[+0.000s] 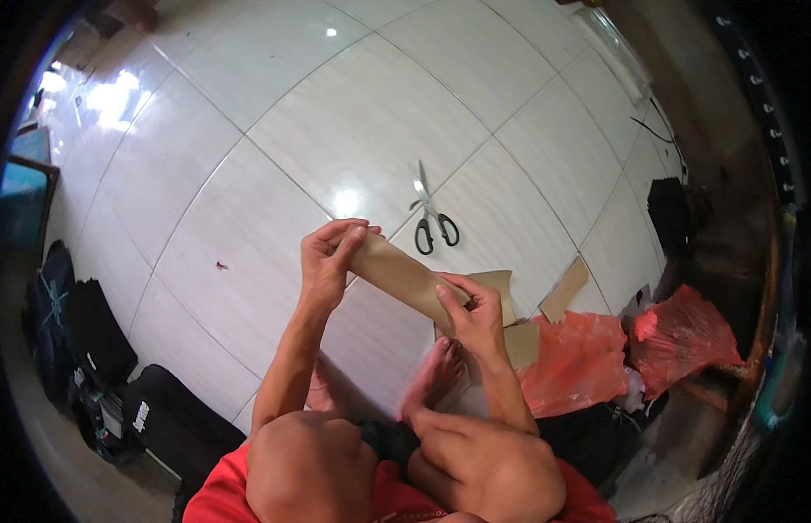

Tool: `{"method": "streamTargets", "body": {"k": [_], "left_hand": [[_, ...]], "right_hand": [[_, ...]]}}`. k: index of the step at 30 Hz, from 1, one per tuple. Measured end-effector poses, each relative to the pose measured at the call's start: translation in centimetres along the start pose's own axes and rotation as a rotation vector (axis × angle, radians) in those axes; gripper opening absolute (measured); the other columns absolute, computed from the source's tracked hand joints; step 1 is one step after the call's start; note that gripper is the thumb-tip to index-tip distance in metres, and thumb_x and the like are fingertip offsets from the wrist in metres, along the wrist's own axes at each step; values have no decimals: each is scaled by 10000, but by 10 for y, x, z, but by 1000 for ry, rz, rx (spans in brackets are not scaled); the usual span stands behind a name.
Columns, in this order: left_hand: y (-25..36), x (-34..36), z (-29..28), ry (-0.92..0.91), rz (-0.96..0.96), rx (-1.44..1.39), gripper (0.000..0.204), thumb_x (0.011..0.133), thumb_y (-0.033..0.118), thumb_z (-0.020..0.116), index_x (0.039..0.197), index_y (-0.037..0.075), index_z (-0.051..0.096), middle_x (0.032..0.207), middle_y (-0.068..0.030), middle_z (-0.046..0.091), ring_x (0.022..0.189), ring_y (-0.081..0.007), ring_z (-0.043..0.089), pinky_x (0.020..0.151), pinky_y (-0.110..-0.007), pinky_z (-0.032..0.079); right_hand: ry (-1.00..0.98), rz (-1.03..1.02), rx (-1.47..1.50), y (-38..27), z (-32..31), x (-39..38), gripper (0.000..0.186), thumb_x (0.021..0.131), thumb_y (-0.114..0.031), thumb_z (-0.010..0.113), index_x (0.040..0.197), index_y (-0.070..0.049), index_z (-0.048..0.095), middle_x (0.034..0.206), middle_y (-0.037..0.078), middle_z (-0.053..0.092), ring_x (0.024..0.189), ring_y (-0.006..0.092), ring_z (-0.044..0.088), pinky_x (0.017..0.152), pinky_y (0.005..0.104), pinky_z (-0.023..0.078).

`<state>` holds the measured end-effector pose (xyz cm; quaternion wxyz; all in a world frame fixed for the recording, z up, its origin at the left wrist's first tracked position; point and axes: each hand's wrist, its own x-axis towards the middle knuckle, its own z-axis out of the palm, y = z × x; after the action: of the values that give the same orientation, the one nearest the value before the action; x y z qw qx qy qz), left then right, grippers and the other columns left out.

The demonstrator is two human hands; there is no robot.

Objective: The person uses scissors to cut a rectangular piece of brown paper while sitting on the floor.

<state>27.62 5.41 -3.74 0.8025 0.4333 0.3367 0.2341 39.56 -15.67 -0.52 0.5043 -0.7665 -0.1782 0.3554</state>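
Note:
A long strip of brown cardboard (pixel 398 277) is stretched between my two hands, above the floor and in front of my knees. My left hand (pixel 334 253) pinches its far left end, thumb on top. At the near right end, my right hand (pixel 472 312) grips the strip with the thumb on its upper face. Scissors (pixel 429 209) with black handles lie on the floor beyond the strip, apart from both hands, blades pointing away and slightly parted. Beside my right hand, more brown cardboard (pixel 497 281) lies on the floor, partly hidden by that hand.
A narrow cardboard piece (pixel 564 289) lies farther right on the tiled floor (pixel 336 113). Red plastic bags (pixel 684 340) sit at the right, near wooden furniture (pixel 754 288). Black bags (pixel 174 418) stand at the left. My bare foot (pixel 436 375) is below the strip.

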Motion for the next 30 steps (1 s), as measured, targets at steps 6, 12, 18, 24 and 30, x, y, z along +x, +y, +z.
{"method": "streamTargets", "body": {"k": [6, 12, 18, 24, 30], "left_hand": [[0, -3, 5, 126, -2, 4, 259, 960, 168, 695, 1088, -57, 676, 1000, -180, 740, 905, -183, 698, 844, -310, 553], [3, -13, 9, 93, 69, 119, 221, 997, 155, 643, 1126, -24, 650, 979, -163, 744, 916, -171, 697, 834, -288, 535], [-2, -14, 1, 82, 145, 140, 188, 1014, 133, 614, 1101, -31, 645, 951, -150, 742, 917, -171, 699, 818, -277, 531], [-3, -15, 8, 118, 197, 137, 179, 1013, 128, 617, 1069, -39, 648, 925, -138, 742, 890, -169, 699, 805, -271, 530], [2, -20, 5, 170, 379, 340, 146, 979, 84, 658, 1061, -38, 661, 898, -118, 745, 852, -144, 696, 781, -256, 530]], "right_hand": [[78, 6, 58, -18, 1, -6, 293, 907, -126, 753, 1174, -15, 709, 730, -80, 585, 544, -23, 333, 479, 181, 251], [129, -16, 41, -17, -3, -7, 258, 894, -84, 765, 1141, -18, 729, 713, -107, 505, 559, -25, 306, 480, 192, 225], [95, -40, 58, -18, -4, -5, 231, 900, -68, 751, 1126, -20, 739, 835, -24, 692, 630, -6, 475, 540, 185, 363], [123, -185, -73, -14, -5, -1, 220, 895, -45, 739, 1109, 6, 735, 954, 87, 766, 880, 78, 677, 774, 237, 538], [11, -67, 36, -22, -8, 6, 182, 903, -42, 721, 1077, 9, 742, 965, 95, 764, 902, 109, 700, 814, 260, 555]]}}
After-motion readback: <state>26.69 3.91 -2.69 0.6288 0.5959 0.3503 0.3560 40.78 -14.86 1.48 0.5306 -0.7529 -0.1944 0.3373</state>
